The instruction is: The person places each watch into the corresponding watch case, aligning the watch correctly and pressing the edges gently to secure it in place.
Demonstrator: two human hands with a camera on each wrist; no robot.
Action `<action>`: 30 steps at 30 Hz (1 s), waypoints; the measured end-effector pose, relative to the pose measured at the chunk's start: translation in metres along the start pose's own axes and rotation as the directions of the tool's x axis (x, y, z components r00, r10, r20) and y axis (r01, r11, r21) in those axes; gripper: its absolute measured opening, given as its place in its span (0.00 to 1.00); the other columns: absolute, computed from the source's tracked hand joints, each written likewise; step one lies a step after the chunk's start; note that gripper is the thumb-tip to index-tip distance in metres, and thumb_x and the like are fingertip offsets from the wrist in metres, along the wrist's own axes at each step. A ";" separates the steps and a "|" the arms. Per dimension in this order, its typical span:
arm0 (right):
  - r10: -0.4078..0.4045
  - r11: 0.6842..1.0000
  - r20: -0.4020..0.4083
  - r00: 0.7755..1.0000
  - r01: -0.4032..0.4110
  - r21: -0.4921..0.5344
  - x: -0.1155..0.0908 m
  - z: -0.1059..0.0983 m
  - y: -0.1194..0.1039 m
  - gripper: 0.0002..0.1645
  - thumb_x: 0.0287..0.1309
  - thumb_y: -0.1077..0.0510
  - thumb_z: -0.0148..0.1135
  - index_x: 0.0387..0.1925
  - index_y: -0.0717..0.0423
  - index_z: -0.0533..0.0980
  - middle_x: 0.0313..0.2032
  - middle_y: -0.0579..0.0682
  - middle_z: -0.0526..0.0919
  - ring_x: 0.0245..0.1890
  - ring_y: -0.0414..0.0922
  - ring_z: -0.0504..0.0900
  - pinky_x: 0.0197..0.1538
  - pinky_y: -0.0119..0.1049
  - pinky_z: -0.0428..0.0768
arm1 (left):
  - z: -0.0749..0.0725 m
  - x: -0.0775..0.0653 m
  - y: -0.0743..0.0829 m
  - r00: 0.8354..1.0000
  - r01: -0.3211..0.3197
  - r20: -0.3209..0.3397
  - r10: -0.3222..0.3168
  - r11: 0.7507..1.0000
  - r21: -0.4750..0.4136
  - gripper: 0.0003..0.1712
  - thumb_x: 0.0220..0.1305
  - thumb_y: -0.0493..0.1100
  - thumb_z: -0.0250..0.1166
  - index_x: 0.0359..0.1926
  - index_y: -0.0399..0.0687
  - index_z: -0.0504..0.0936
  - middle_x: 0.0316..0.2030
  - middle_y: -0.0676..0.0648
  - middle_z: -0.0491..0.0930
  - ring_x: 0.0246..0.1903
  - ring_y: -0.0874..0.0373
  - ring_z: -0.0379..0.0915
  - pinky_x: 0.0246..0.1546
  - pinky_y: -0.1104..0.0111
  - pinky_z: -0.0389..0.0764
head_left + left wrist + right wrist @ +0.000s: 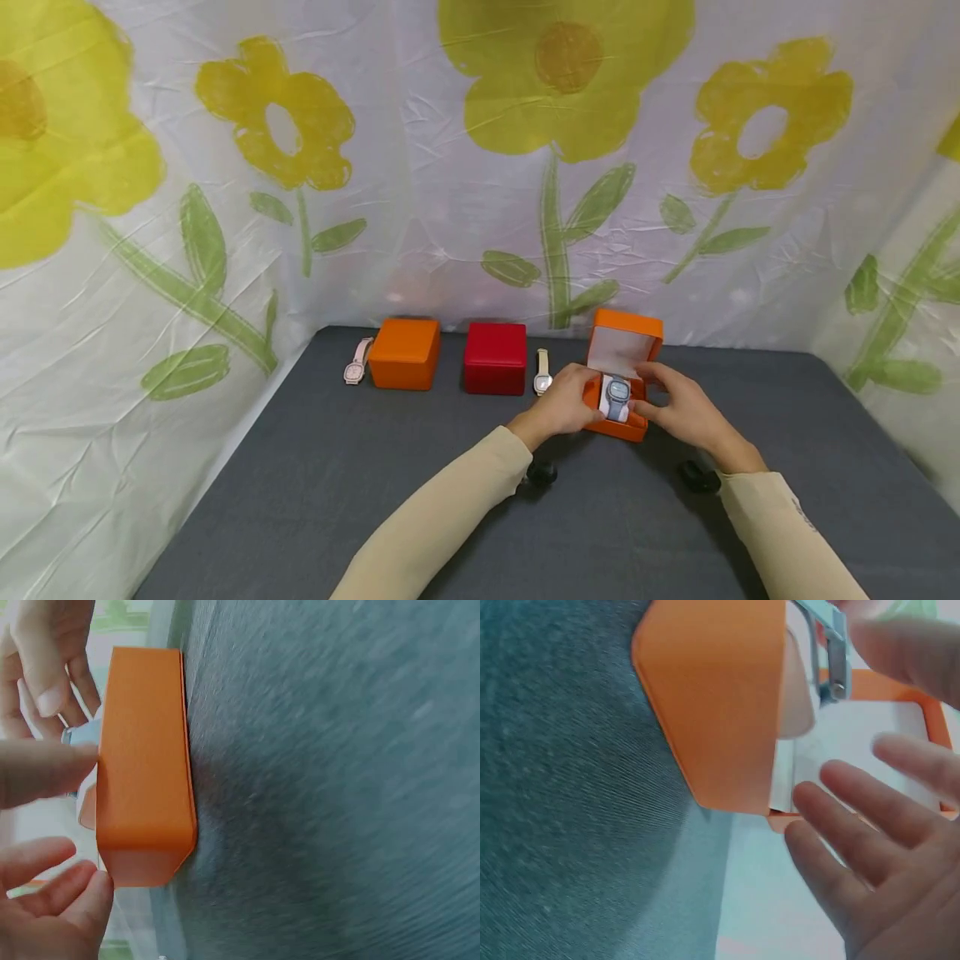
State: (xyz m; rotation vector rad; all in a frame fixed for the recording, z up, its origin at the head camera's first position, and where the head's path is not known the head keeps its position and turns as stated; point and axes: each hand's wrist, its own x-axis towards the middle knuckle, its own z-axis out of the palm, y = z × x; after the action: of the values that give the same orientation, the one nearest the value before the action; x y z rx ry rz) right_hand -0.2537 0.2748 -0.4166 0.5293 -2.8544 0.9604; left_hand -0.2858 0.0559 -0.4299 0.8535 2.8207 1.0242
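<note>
Left hand (559,405) bent about left side of leather-look orange box (617,429), hinged lid (634,320) raised; whether gripping firmly, cannot tell. Right hand (687,410) spread, fingers relaxed, holding nothing, thumb close to blue-grey square-faced watch (618,391). Watch on white cushion (604,405) in box, cushion standing above rim. Step seems to be settling cushion; next move probably calls for even downward press. Leftward on dark grey counter (315,492): closed red box (495,358).

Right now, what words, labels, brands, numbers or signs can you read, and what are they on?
No text is readable.
Blue-grey watch with squarish face, in the open orange box: too small.
Pink-strapped watch and yellowish-strapped watch: faces too small.
Beige right sleeve: dark marking near the cuff, too small.
</note>
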 end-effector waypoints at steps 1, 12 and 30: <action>0.008 1.000 -0.021 1.000 -0.008 0.016 0.000 -0.001 -0.001 0.41 0.59 0.48 0.65 0.65 0.63 0.61 0.59 0.64 0.70 0.56 0.63 0.71 0.55 0.61 0.70 | 0.001 -0.002 -0.001 1.000 0.027 -0.010 -0.027 0.999 -0.024 0.35 0.52 0.45 0.73 0.61 0.42 0.74 0.56 0.46 0.71 0.53 0.57 0.67 0.54 0.72 0.70; 0.123 0.985 -0.243 0.962 -0.089 0.145 0.012 -0.009 0.003 0.39 0.63 0.47 0.60 0.63 0.67 0.55 0.52 0.67 0.69 0.46 0.60 0.76 0.44 0.55 0.78 | 0.005 -0.010 -0.011 0.984 0.165 -0.020 -0.175 0.957 -0.240 0.34 0.50 0.42 0.75 0.58 0.38 0.75 0.47 0.47 0.79 0.43 0.57 0.76 0.43 0.72 0.77; 0.022 0.995 -0.195 0.980 -0.003 0.096 0.041 -0.031 0.015 0.33 0.68 0.43 0.50 0.68 0.54 0.60 0.57 0.66 0.70 0.39 0.60 0.83 0.39 0.49 0.80 | 0.009 -0.011 -0.012 0.966 0.238 -0.011 -0.258 0.904 -0.356 0.31 0.49 0.41 0.76 0.56 0.41 0.77 0.45 0.49 0.80 0.43 0.58 0.76 0.44 0.69 0.78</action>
State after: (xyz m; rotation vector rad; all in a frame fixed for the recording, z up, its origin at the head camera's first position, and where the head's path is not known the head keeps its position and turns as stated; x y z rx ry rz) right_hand -0.2980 0.2921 -0.3927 0.4000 -2.6513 1.0895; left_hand -0.2799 0.0480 -0.4457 0.4210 2.5736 1.4653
